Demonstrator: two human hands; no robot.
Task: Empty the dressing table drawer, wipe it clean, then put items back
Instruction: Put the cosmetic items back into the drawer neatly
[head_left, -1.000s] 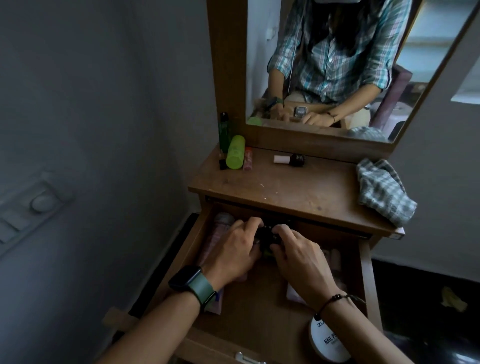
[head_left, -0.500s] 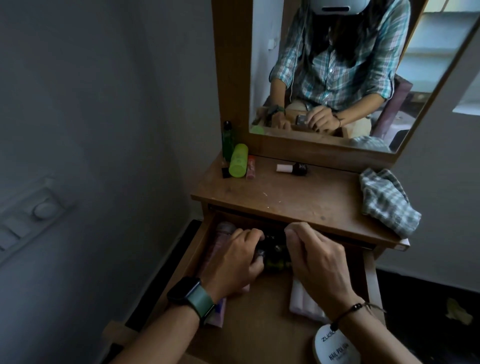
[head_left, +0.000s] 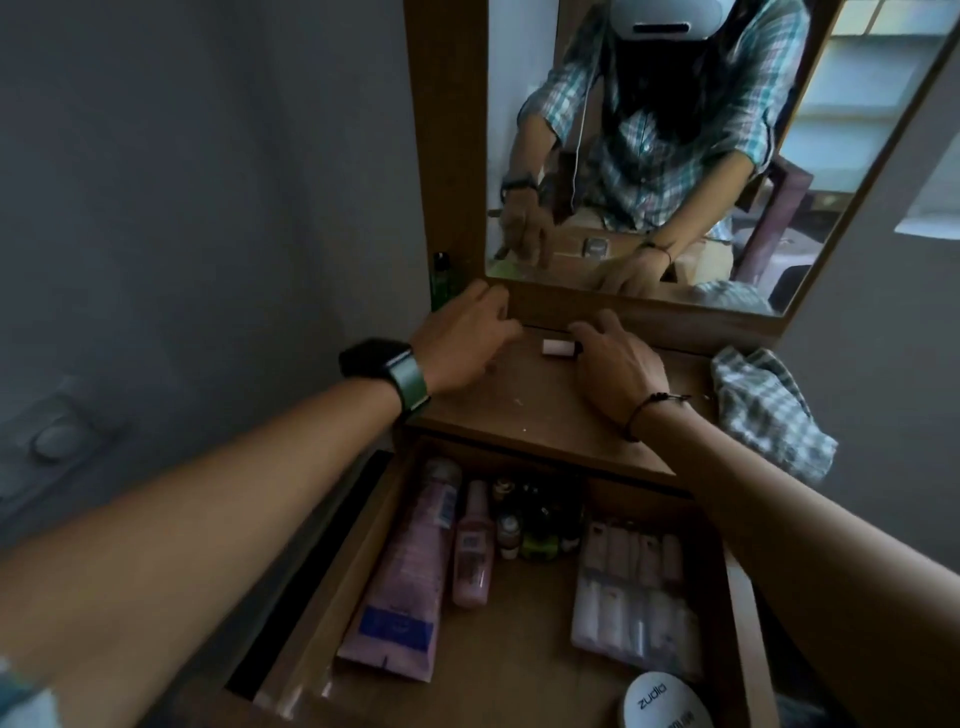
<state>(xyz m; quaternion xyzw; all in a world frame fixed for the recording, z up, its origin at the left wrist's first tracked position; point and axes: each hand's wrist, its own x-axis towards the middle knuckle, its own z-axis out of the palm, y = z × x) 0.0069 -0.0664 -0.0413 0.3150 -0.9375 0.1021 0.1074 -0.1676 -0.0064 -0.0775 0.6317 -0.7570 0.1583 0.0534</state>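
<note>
The wooden drawer (head_left: 519, 654) stands pulled out below the dressing table top (head_left: 540, 415). In it lie a pink tube (head_left: 410, 566), a slim pink bottle (head_left: 472, 551), a cluster of small dark bottles (head_left: 535, 525), a packet of pale sticks (head_left: 634, 592) and a white round jar (head_left: 665, 701). Both hands are up on the table top. My right hand (head_left: 618, 364) closes on the dark cap end of a pink nail polish bottle (head_left: 557, 347) lying on its side. My left hand (head_left: 467, 338) reaches to the back left corner, its fingers curled down and hiding whatever is under them.
A checked cloth (head_left: 769, 410) lies bunched at the table's right edge. A dark green bottle (head_left: 440, 280) stands beside the mirror frame (head_left: 447, 156). A grey wall runs close along the left side, with a switch plate low down.
Both hands left the small bottles in the drawer and moved up onto the table top. The right went to the nail polish bottle and the left to the back left corner.
</note>
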